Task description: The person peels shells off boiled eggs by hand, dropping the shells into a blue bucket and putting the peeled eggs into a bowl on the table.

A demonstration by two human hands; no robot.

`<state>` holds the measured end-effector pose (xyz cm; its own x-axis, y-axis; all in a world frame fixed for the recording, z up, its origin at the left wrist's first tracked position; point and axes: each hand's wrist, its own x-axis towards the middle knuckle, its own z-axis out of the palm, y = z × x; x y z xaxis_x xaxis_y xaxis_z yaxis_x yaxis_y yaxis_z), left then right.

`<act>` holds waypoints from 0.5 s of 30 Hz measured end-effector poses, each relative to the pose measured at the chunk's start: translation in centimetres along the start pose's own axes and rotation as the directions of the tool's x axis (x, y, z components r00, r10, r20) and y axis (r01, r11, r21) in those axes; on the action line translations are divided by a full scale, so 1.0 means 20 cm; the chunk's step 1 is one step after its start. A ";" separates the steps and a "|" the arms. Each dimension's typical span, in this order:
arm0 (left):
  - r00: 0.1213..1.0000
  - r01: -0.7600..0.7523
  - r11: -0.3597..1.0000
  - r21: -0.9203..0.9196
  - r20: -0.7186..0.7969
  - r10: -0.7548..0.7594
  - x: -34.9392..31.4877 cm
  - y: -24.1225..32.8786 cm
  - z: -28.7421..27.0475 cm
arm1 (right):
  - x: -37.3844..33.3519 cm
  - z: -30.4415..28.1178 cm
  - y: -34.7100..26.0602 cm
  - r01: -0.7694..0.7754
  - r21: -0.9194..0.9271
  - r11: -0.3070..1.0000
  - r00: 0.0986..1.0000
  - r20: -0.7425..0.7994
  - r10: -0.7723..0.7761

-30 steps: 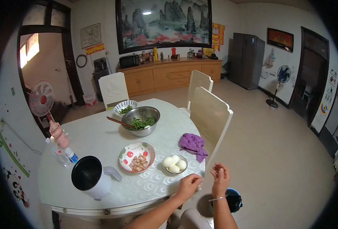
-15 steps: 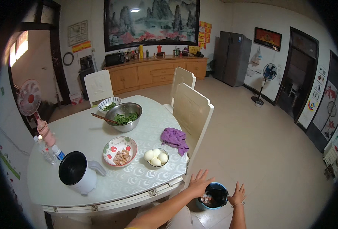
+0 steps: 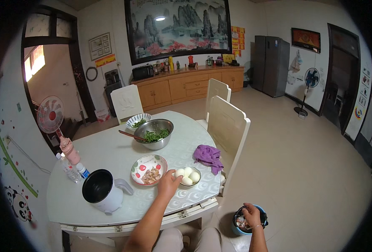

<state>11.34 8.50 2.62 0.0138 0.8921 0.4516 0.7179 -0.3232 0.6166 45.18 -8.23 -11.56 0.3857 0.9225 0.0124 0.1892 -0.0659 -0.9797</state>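
My left hand (image 3: 169, 184) reaches over the table to the left rim of a small bowl (image 3: 200, 178) holding several peeled eggs (image 3: 187, 172). Its thumb and fingers close on that rim. Just left of the hand is a white bowl with red fruit patterns (image 3: 137, 178), with pinkish-brown pieces (image 3: 151, 176) inside. Low at the right, my right hand (image 3: 251, 216) hangs over a blue bin (image 3: 237, 230) with a black liner and some scraps in it. The right fingers are curled; whether anything is between them is hidden.
A steel bowl (image 3: 154, 145) of greens with chopsticks stands behind, near a striped bowl (image 3: 132, 118). A dark-lined pot (image 3: 110, 199), bottles (image 3: 70, 170) and a purple cloth (image 3: 209, 156) are also on the table. A white chair (image 3: 231, 130) stands at its right edge.
My left hand has moved from above the bin, fingers spread, up to the egg bowl. My right hand has gone from beside the bin to over it, fingers now curled. The view has shifted.
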 end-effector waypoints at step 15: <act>0.989 0.019 0.940 -0.341 -0.134 -0.069 -0.03 -0.17 0.05 | -0.06 0.10 -0.23 -0.035 0.056 0.998 0.999 0.017 0.034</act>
<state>9.57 9.38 -0.46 -0.1287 0.8621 0.4902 0.4377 -0.3942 0.8081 42.04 -8.30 -7.37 0.3766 0.9260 -0.0247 0.1246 -0.0771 -0.9892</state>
